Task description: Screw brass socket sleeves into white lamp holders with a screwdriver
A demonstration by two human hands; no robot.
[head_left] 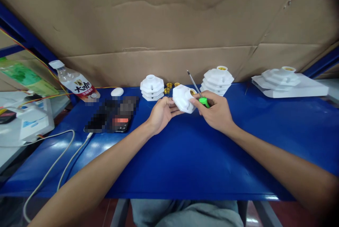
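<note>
A white octagonal lamp holder [182,98] is held up over the blue table, tilted, its brass-threaded socket turned to the right. My left hand [162,114] grips it from the left, thumb near its edge and fingers underneath. In my right hand [215,111] is a screwdriver [204,102] with a green handle, its shaft pointing up and away. The fingertips of that hand also touch the socket side of the lamp holder. Behind the lamp holder stand several brass threaded shells [169,86], partly hidden.
Stacked white bases [152,88] stand behind my left hand, and stacked lamp holders [218,79] behind my right. More lie on a white box [302,87] at far right. To the left are a phone [124,119], a cable [74,156], a bottle [76,82] and a white oval object [117,92].
</note>
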